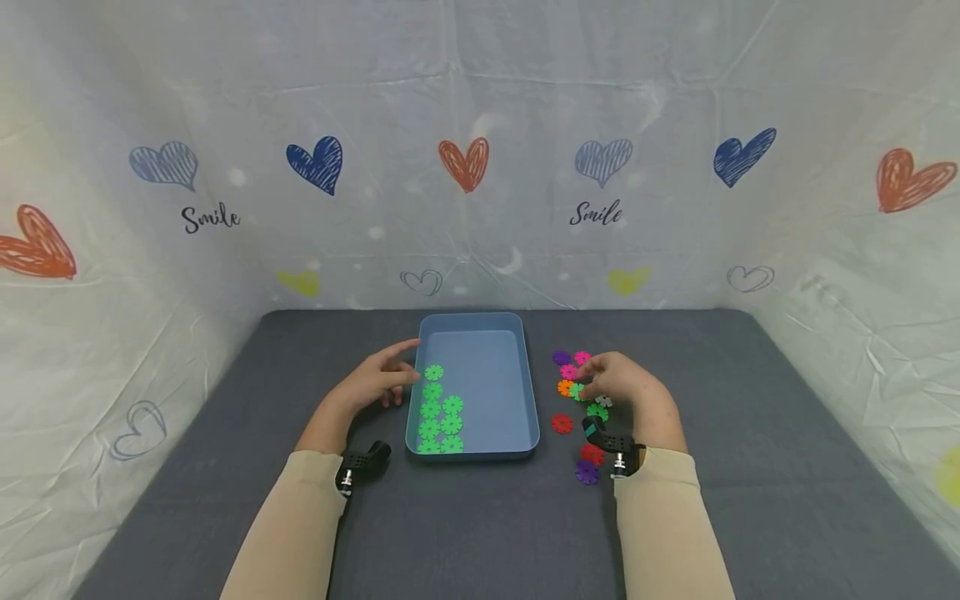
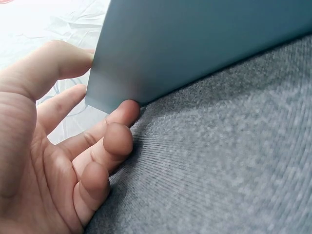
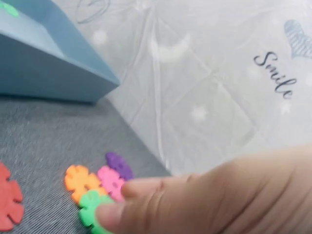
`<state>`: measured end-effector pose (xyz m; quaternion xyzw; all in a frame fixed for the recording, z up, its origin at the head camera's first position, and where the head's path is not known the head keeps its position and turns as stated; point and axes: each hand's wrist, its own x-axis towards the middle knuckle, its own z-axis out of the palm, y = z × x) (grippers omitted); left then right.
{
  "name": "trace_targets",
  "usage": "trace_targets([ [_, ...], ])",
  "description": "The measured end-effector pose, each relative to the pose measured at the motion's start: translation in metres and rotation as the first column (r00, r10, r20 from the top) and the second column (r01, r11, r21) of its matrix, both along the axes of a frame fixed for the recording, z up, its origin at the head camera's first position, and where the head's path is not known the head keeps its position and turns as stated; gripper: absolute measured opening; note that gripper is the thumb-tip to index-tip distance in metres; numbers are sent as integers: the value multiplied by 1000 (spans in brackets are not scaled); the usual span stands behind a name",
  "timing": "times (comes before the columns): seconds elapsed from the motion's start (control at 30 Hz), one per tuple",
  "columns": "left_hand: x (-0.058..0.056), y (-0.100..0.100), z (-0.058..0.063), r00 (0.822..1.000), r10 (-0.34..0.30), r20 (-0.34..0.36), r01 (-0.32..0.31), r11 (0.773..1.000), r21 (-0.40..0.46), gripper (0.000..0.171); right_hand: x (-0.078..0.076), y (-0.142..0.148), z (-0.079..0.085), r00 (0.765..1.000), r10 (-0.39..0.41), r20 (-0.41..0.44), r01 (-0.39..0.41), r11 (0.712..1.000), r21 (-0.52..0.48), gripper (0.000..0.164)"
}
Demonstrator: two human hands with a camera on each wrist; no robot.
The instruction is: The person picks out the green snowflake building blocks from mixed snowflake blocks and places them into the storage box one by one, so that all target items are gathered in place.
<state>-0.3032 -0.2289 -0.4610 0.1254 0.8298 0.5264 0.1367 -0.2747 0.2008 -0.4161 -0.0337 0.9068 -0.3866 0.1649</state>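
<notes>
My left hand [image 1: 375, 382] is at the left side of a blue tray [image 1: 491, 383], thumb and index finger spread against its wall, the other fingers loosely bent near the cloth. Several green flower-shaped plastic discs [image 1: 431, 410] lie in two columns along the tray's left side. To the right of the tray, my right hand [image 1: 624, 382] pinches a green notched disc [image 3: 90, 209] between thumb and index finger; the thumb covers part of it. Close by are an orange disc [image 3: 78, 181], a pink disc [image 3: 110, 181] and a purple disc [image 3: 119, 165].
A red disc [image 1: 562, 424] lies between tray and right wrist. Under that wrist are another red disc [image 1: 592, 453] and a purple disc [image 1: 587, 472]. Another green disc [image 1: 597, 412] and a whitish disc [image 1: 603, 401] sit below the right hand. A printed curtain [image 1: 525, 100] encloses the grey tabletop [image 1: 480, 525].
</notes>
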Motion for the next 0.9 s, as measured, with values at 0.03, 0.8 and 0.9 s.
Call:
trace_targets([
  [0.03, 0, 0, 0, 1000, 1, 2, -1, 1000, 0, 73, 0, 0, -2, 1000, -6, 24, 6, 1000, -6, 31],
  [0.8, 2, 2, 3, 1000, 8, 1, -8, 1000, -4, 73, 1, -33, 24, 976, 32, -217, -33, 999, 0, 39],
  [0.9, 2, 2, 3, 1000, 13, 5, -13, 1000, -1, 72, 5, -49, 32, 966, 34, -258, -33, 999, 8, 40],
])
